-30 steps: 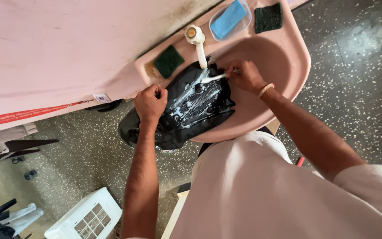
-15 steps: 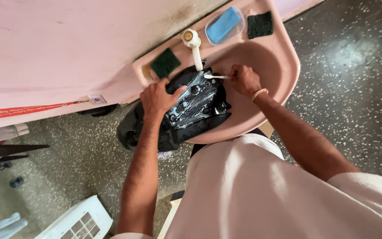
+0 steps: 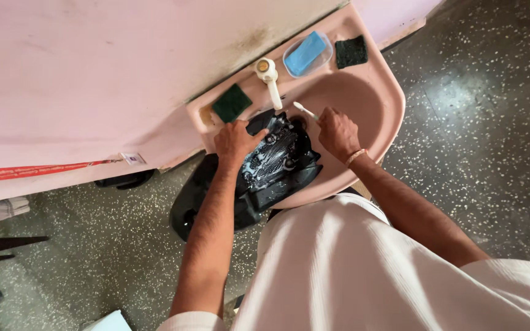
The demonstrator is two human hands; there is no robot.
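Because the black cover (image 3: 277, 165) was far too long for the pink basin (image 3: 381, 122), it lay slanted across the front rim, its upper end down in the bowl under the tap (image 3: 269, 79) and its lower end hanging out over the speckled floor (image 3: 473, 141). That tilt kept the soapy part low, so the white suds on its moulded middle could drain into the bowl rather than onto the ground.

While the left hand (image 3: 235, 140) pressed flat on the cover's upper left edge, fingers spread and gripping the rim, it seemed to serve as a clamp, pinning the piece against the basin so it would not slide off. The right hand (image 3: 337, 130) was closed around the handle of a white toothbrush (image 3: 306, 111), whose head pointed up and left toward the tap, just above the cover's top corner; a small brush would suit the narrow ribs and holes in the plastic.

Along the back ledge the cleaning things sat within reach but clear of the water: a green pad (image 3: 231, 102) left of the tap, a blue soap bar in a clear dish (image 3: 307, 53) to its right, and a darker pad (image 3: 351, 51) at the far corner. Whether the tap was running could not be told. Behind the basin stood a pink wall (image 3: 93, 79), stained near the ledge.
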